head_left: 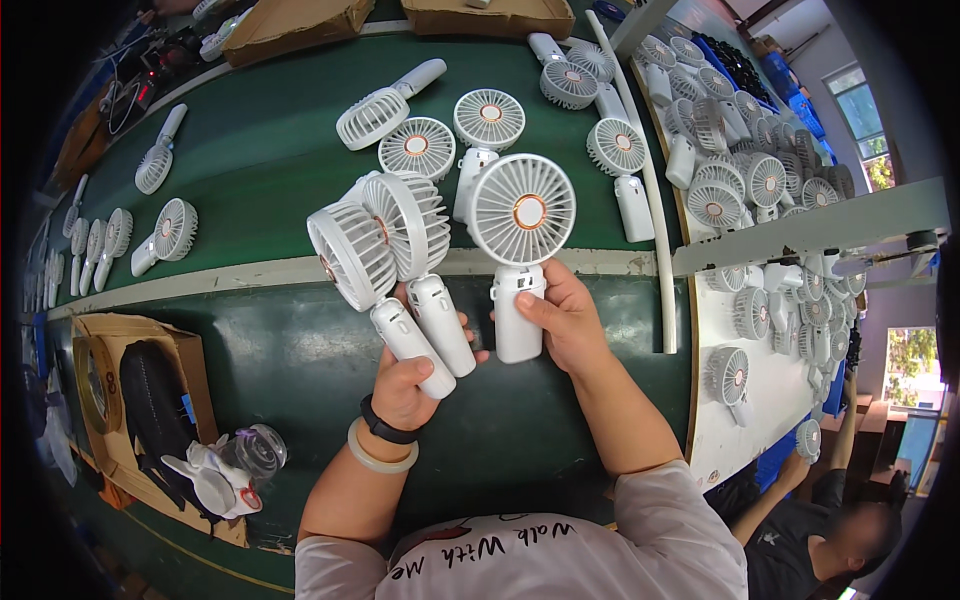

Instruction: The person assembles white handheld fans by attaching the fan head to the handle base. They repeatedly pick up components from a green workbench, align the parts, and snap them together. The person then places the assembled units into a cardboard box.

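Note:
Two white handheld fans are gripped together by their handles in my left hand [402,392]; the outer fan [345,255] overlaps the inner fan [412,225], and both tilt up to the left. My right hand [572,325] is closed round the handle of a third handheld fan [521,215], held nearly upright, its round grille with a copper-ringed centre facing me. Its thumb presses on the front of the handle. Just beyond the held fans, more white fans lie on the green belt [270,130], among them one fan [417,147] and another [489,118].
A white table [715,440] on the right carries a heap of fans [765,180], with a metal rail [820,230] across it. At left are an open cardboard box [190,350] with a black pouch [155,400] and a clear jar [262,450]. A co-worker [830,530] sits at lower right, holding a fan.

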Motion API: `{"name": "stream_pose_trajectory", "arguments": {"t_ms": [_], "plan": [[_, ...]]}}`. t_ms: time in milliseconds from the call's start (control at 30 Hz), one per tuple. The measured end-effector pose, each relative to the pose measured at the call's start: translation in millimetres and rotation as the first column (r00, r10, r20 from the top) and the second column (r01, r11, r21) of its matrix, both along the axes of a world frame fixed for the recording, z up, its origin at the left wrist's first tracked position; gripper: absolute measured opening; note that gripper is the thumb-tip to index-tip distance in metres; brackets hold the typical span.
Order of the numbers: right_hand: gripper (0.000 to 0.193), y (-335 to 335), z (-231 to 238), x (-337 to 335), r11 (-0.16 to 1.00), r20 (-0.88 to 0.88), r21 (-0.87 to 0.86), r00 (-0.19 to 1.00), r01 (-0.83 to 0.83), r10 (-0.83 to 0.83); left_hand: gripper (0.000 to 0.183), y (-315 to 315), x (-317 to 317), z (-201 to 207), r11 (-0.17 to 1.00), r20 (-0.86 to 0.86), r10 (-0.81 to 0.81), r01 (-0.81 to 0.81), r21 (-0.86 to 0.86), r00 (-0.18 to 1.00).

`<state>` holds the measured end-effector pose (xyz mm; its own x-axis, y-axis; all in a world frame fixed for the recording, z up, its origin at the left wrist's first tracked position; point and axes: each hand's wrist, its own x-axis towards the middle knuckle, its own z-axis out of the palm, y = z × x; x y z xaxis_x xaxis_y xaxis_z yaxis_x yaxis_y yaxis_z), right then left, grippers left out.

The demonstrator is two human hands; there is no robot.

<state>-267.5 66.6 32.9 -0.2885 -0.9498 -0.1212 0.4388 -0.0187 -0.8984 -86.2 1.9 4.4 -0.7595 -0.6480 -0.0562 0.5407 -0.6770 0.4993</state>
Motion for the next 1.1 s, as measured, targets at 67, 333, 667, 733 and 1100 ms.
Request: {"name": "stream_pose_trajectory", "arguments": {"t_ms": [67, 333, 667, 733, 1100], "plan": [[0.037, -2.4, 0.8, 1.4, 0.997, -0.040, -0.030, 0.996, 0.076, -0.077, 0.090, 0.6, 0.2, -2.1, 0.998, -0.029, -0.010, 0.012, 0.057, 1.000], [0.038, -2.0, -6.5, -8.2, 0.999, -0.115, 0.023, 0.993, 0.045, -0.042, 0.076, 0.9, -0.6, -0.5, 0.998, 0.053, -0.056, 0.058, -0.039, 0.997], [0.038, -2.8, -8.6, -9.7, 0.998, -0.041, 0.024, 0.998, 0.052, -0.051, 0.084, 4.0, -12.0, 7.0, 0.985, 0.062, -0.033, 0.044, -0.169, 0.998], [0.037, -0.9, -11.8, -12.5, 0.999, -0.035, 0.027, 0.999, 0.032, -0.031, 0.093, 3.8, -11.8, 7.7, 0.977, 0.092, -0.067, 0.084, -0.194, 0.994], [0.069, 2.3, -16.6, 13.7, 0.989, 0.178, -0.098, 0.976, -0.108, 0.124, 0.073, 8.1, -10.2, 0.9, 0.806, 0.290, -0.084, 0.237, -0.543, 0.953]]}}
